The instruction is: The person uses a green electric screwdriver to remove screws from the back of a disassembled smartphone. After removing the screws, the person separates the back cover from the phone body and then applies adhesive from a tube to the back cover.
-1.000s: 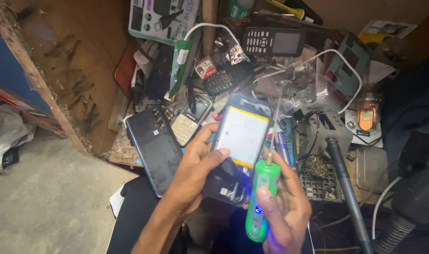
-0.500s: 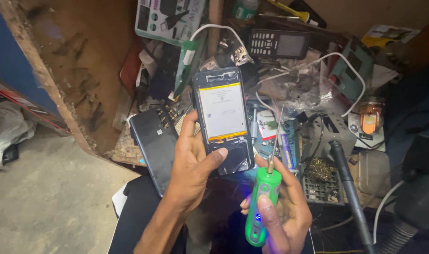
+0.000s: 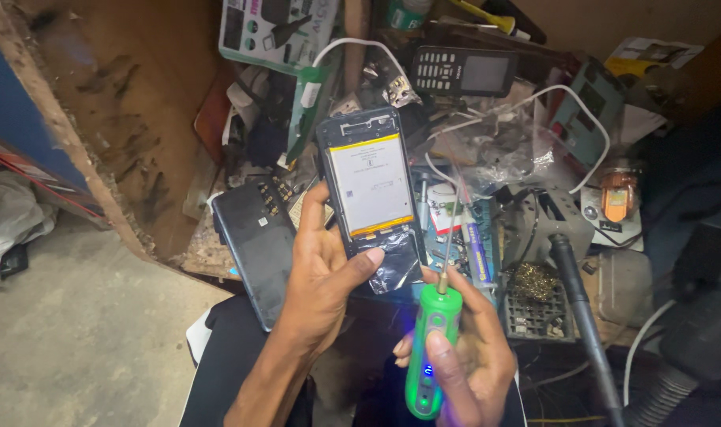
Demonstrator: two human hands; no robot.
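An opened phone held over a crowded repair bench, concrete floor at the left

At the far left of the frame lies bare grey floor (image 3: 75,332) with a crumpled white bag (image 3: 8,217); a worn wooden bench edge (image 3: 99,158) runs diagonally beside it. A black back cover (image 3: 253,245) lies on the bench left of centre. The left hand (image 3: 321,277) grips the opened phone (image 3: 370,194) at centre, thumb pressed on its lower part, battery side up. Lower right of centre, the right hand (image 3: 463,356) is wrapped around a green electric screwdriver (image 3: 430,356), its bit pointing up beside the phone. A keypad phone (image 3: 465,73), white cable (image 3: 566,99) and black hose (image 3: 586,316) clutter the right
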